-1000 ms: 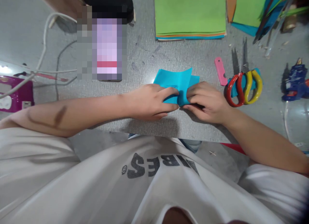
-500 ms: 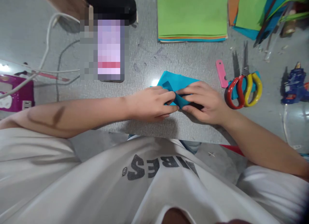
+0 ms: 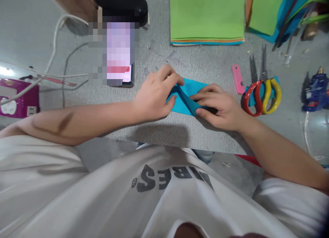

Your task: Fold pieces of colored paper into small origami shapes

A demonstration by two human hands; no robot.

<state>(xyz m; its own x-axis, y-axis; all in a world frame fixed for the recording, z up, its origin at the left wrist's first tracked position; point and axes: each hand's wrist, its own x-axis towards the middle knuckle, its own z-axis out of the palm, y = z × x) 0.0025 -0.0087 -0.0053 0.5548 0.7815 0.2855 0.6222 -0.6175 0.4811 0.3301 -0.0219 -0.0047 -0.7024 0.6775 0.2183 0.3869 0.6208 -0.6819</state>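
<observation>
The blue paper (image 3: pixel 181 106) is folded, with a slanting flap raised across its middle and its surface matte and plain. It lies between my hands: my left hand (image 3: pixel 156 90) curves over its left part, thumb and forefinger apart, while my right hand (image 3: pixel 223 106) pinches the flap's lower corner, its other fingers bent over the right end. Beneath is the grey, textured table (image 3: pixel 213 61), with red-and-yellow-handled scissors (image 3: pixel 257 97) to the right, a green-topped paper stack (image 3: pixel 207 15) beyond, and a concrete-grey floor (image 3: pixel 97 152) past the near edge.
</observation>
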